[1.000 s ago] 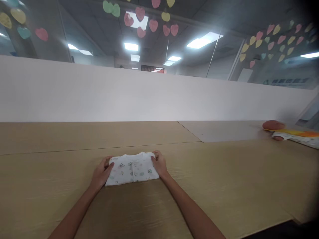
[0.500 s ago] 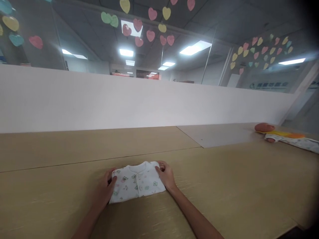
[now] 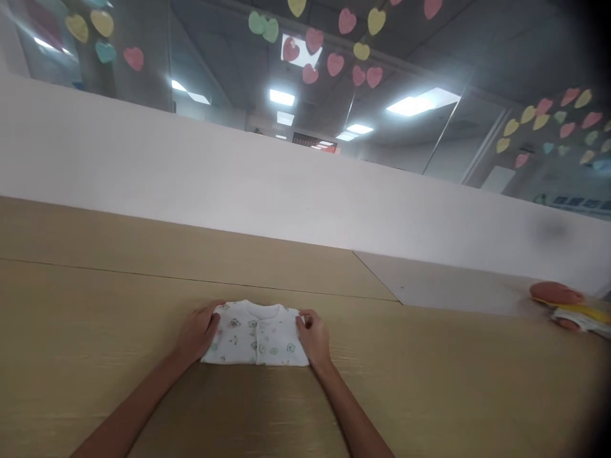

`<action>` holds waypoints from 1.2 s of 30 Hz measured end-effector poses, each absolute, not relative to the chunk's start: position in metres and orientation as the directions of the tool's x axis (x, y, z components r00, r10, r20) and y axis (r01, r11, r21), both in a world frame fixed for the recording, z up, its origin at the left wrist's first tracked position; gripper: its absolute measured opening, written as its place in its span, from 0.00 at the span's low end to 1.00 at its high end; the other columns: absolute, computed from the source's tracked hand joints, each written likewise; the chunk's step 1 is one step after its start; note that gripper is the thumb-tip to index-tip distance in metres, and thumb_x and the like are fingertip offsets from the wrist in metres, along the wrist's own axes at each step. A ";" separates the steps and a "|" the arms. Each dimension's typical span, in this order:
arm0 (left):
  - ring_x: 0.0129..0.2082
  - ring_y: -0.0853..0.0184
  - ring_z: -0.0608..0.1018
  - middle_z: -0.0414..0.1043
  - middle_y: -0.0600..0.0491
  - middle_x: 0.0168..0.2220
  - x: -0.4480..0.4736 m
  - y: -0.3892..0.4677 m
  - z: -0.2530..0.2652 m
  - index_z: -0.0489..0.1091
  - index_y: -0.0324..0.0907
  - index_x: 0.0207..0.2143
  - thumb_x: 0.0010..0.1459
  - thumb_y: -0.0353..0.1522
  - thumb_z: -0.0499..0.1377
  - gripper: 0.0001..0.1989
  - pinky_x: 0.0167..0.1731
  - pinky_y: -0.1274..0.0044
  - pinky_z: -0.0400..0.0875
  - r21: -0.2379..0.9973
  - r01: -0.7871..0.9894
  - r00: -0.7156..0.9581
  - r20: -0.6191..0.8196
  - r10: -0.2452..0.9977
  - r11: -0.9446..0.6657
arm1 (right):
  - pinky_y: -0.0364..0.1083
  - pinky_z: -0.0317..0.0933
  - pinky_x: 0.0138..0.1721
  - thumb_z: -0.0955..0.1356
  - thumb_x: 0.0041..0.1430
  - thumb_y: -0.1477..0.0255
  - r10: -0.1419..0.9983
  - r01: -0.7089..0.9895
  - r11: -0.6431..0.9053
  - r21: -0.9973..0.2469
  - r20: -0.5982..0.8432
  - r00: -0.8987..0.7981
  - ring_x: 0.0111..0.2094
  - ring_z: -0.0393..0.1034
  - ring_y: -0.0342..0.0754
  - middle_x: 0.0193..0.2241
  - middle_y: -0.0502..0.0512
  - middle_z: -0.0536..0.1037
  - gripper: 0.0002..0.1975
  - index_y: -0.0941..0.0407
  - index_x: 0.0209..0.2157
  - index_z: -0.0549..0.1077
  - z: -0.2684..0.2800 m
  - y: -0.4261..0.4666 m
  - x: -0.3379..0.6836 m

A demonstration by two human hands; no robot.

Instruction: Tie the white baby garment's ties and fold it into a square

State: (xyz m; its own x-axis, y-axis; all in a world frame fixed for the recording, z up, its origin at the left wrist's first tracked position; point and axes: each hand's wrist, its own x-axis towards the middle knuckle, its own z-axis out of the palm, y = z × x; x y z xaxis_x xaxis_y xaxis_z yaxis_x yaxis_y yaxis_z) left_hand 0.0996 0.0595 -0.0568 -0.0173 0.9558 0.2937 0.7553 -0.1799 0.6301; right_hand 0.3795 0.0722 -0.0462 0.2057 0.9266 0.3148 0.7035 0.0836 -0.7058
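Note:
A folded white baby shirt with small printed animals lies flat on the wooden table, its round neckline facing away from me. My left hand grips the shirt's left edge, thumb on top and fingers tucked at the far side. On the opposite edge, my right hand pinches the upper right corner between thumb and curled fingers. Parts of the fingers on both hands are hidden behind the cloth.
At the far right lies a doll with a reddish-brown head, beside yellow and white cloth. A pale grey panel is set at the table's back. Behind runs a low white wall below glass with heart-shaped stickers.
The camera view has tilted, so the table and wall now slope down to the right. Both hands still hold the shirt, which lies straighter in view. The doll appears farther right.

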 end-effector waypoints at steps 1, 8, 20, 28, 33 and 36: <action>0.43 0.60 0.73 0.73 0.48 0.42 0.098 0.059 -0.056 0.66 0.43 0.49 0.57 0.34 0.42 0.21 0.46 0.69 0.63 0.565 0.804 0.005 0.304 0.953 -0.184 | 0.41 0.54 0.26 0.63 0.53 0.70 0.923 0.759 0.078 -0.646 0.335 0.190 0.25 0.67 0.46 0.22 0.52 0.73 0.09 0.57 0.34 0.73 -0.045 0.072 0.379; 0.37 0.61 0.74 0.74 0.49 0.34 0.090 0.060 -0.055 0.66 0.44 0.48 0.55 0.32 0.46 0.19 0.38 0.72 0.63 0.456 0.876 0.068 0.207 0.976 -0.158 | 0.41 0.49 0.26 0.64 0.53 0.73 0.939 0.902 0.037 -0.431 0.325 0.116 0.29 0.66 0.46 0.26 0.53 0.74 0.06 0.55 0.29 0.73 -0.041 0.070 0.378; 0.42 0.58 0.74 0.74 0.45 0.40 0.086 0.061 -0.060 0.66 0.41 0.48 0.59 0.39 0.41 0.22 0.41 0.70 0.63 0.402 0.905 0.057 0.212 0.976 -0.140 | 0.40 0.52 0.28 0.61 0.55 0.77 0.938 0.809 0.082 -0.582 0.320 0.135 0.28 0.67 0.43 0.29 0.54 0.76 0.10 0.58 0.34 0.72 -0.053 0.080 0.390; 0.41 0.58 0.74 0.75 0.46 0.38 0.087 0.062 -0.060 0.67 0.41 0.46 0.58 0.40 0.41 0.22 0.40 0.70 0.63 0.432 0.890 0.046 0.236 0.971 -0.147 | 0.40 0.54 0.29 0.61 0.56 0.75 0.938 0.805 0.095 -0.585 0.324 0.125 0.29 0.68 0.44 0.29 0.54 0.77 0.09 0.58 0.34 0.73 -0.053 0.081 0.391; 0.39 0.58 0.74 0.75 0.48 0.37 0.089 0.059 -0.056 0.65 0.44 0.47 0.58 0.40 0.41 0.21 0.37 0.72 0.63 0.409 0.903 0.042 0.210 0.977 -0.127 | 0.41 0.55 0.32 0.60 0.59 0.71 0.946 0.826 0.072 -0.559 0.302 0.122 0.34 0.69 0.46 0.33 0.57 0.77 0.12 0.59 0.38 0.73 -0.050 0.080 0.389; 0.37 0.60 0.74 0.74 0.51 0.34 0.089 0.058 -0.055 0.64 0.45 0.46 0.58 0.39 0.42 0.19 0.35 0.74 0.62 0.414 0.898 0.063 0.209 0.976 -0.147 | 0.42 0.55 0.34 0.62 0.58 0.69 0.960 0.878 0.083 -0.471 0.275 0.057 0.38 0.69 0.49 0.37 0.58 0.76 0.13 0.57 0.40 0.74 -0.047 0.079 0.387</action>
State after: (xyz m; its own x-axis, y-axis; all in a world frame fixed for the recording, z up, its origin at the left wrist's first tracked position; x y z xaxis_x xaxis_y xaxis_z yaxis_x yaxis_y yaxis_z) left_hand 0.0887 0.0580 -0.0545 0.0630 0.9758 0.2092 0.8984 -0.1467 0.4140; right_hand 0.3868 0.0790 -0.0470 0.0570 0.9597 0.2751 0.8780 0.0830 -0.4715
